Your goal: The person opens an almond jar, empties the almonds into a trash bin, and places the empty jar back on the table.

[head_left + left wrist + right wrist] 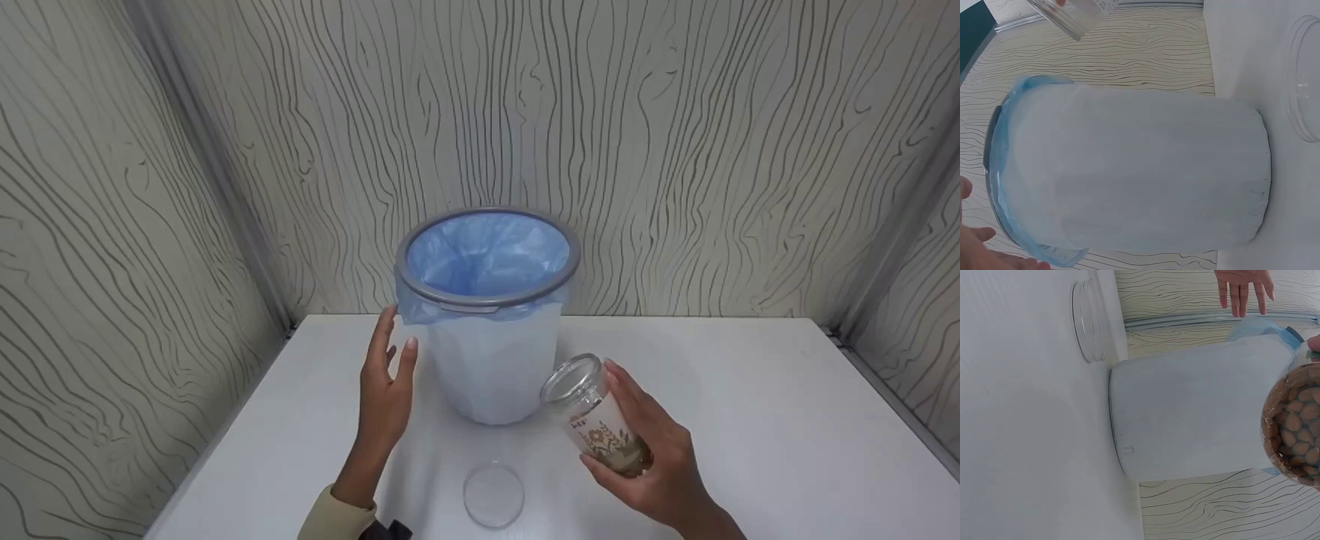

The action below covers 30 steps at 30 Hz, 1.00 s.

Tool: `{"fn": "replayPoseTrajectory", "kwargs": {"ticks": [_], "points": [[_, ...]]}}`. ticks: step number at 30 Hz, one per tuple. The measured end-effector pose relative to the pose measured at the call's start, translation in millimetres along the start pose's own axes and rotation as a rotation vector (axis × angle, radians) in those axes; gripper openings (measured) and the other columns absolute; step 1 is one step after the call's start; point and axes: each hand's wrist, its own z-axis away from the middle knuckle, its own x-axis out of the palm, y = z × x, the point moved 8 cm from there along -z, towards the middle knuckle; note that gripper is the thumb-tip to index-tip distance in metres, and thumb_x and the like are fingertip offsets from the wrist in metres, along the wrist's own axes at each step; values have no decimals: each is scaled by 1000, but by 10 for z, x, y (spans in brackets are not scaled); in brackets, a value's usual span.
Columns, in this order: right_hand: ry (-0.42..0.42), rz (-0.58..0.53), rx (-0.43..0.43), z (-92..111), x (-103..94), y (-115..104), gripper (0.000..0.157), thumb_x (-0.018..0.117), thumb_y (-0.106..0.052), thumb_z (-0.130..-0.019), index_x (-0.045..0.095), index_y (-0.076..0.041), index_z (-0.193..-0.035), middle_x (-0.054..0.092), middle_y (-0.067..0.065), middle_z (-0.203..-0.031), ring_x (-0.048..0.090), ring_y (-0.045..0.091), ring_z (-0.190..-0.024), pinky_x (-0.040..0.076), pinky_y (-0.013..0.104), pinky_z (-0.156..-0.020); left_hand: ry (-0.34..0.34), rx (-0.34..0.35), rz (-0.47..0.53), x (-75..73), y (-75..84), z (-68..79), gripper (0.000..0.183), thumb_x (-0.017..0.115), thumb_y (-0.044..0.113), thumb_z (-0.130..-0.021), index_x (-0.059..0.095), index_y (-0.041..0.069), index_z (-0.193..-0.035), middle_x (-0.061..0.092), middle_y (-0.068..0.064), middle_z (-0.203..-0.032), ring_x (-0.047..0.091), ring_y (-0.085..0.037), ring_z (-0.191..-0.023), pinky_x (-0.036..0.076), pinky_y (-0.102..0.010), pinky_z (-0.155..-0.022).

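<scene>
In the head view my right hand grips a clear jar with a flower-printed label, its open mouth tilted up and left towards the bin. Brown almonds show through the jar's base in the right wrist view. My left hand is beside the bin's left side with fingers extended and nothing in its grasp; whether a fingertip touches the bag cannot be told. The white bin stands upright, lined with a blue bag under a grey rim ring.
A clear round lid lies on the white table in front of the bin. Wood-grain patterned panels rise behind the table and at both sides.
</scene>
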Motion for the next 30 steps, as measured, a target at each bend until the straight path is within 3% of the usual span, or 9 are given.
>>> {"fn": "replayPoseTrajectory", "kwargs": {"ticks": [9,17,21,30], "points": [[4,18,-4,23,-6,15,93,94,-16,-64,47,20,-136,51,39,-138,55,24,-133,44,24,-105,13,55,-30,-16,77,-100,57,52,20,-107,32,4,-158,25,-16,-165,21,-32,-153,29,-57,-116],[6,4,-10,-8,-5,-16,95,94,-10,-60,47,21,-136,51,40,-138,56,25,-132,44,23,-104,23,103,-82,-39,165,-249,59,53,23,-107,31,5,-159,21,-16,-166,18,-30,-154,19,-53,-121],[9,1,-17,-17,-7,-32,94,93,-9,-60,47,21,-136,50,40,-137,56,25,-131,45,22,-103,32,134,-118,-43,195,-317,59,53,25,-107,31,6,-159,21,-16,-166,19,-32,-154,19,-53,-121],[5,11,-9,-3,5,-16,95,94,-10,-59,47,21,-136,50,40,-138,55,24,-132,45,23,-103,35,140,-154,-39,230,-427,59,53,24,-107,31,3,-158,21,-16,-166,19,-29,-154,20,-50,-121]]}}
